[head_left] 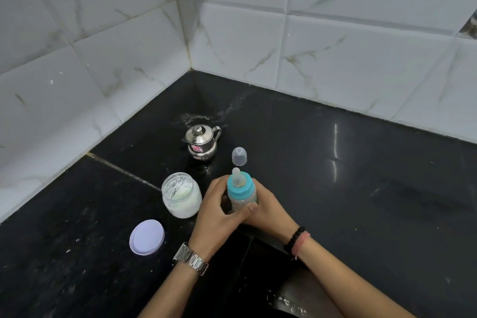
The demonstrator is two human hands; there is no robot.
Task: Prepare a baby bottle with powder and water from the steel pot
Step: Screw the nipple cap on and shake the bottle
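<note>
Head view: small clear baby bottle with a teal screw collar and pale teat stands upright on the bench, held between both hands, milky content visible in the lower part. Left hand curls round the bottle's left side, thumb crossing the front of the body. Right hand wraps the right side and back, fingers closed on it. Steel wristwatch on left wrist; black bead and pink thread bands on right. Round glass jar of white powder, open, just left of the left hand. Its pale lilac lid lies flat, nearer the viewer and left. Clear dome bottle cap stands just behind the bottle. Small lidded steel pot with spout and handle further back. Bench: polished black stone, with a pale smear near the corner. White marbled wall tiles on both sides.
</note>
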